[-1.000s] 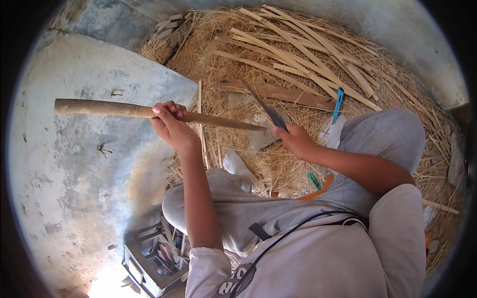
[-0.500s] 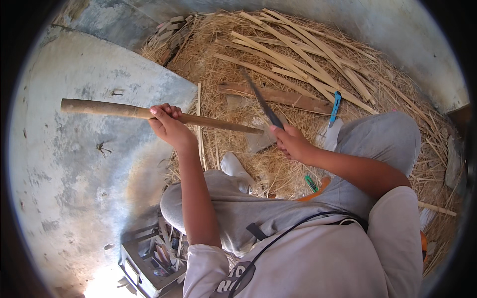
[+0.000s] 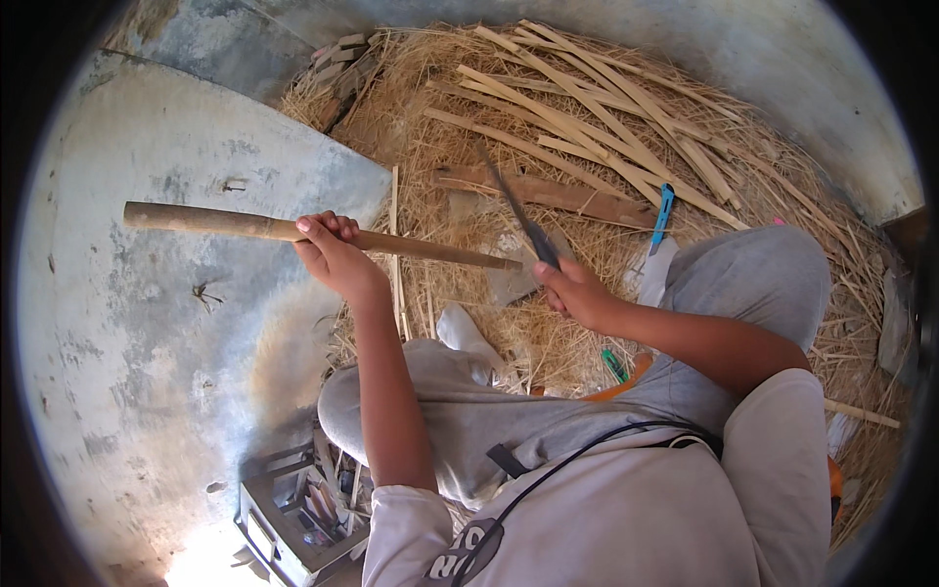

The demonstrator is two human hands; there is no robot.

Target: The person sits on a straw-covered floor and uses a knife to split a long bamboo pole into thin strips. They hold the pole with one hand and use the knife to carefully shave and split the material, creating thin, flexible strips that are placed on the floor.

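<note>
A long brown length of split bamboo or wood [image 3: 215, 221] stretches across from the left, with my left hand [image 3: 335, 252] wrapped round its middle. Its narrower right end reaches close to my right hand [image 3: 573, 292]. That hand is closed round the dark handle of a long-bladed knife [image 3: 521, 220], whose blade points up and away to the left. The blade is apart from the piece along most of its length; whether its handle end touches the piece, I cannot tell. Below both lies a grey flat block [image 3: 514, 284] among the shavings.
Light split strips [image 3: 597, 122] lie heaped on shavings at the far side, near a brown plank [image 3: 548, 191]. A blue cutter [image 3: 662, 217] rests by my right knee. A green cutter [image 3: 614, 366] lies near my lap. A wall [image 3: 147, 323] rises at left, above a crate [image 3: 284, 533] of scraps.
Hardly anything differs. The whole view has shifted slightly, and both hands keep their holds on the piece and the knife.
</note>
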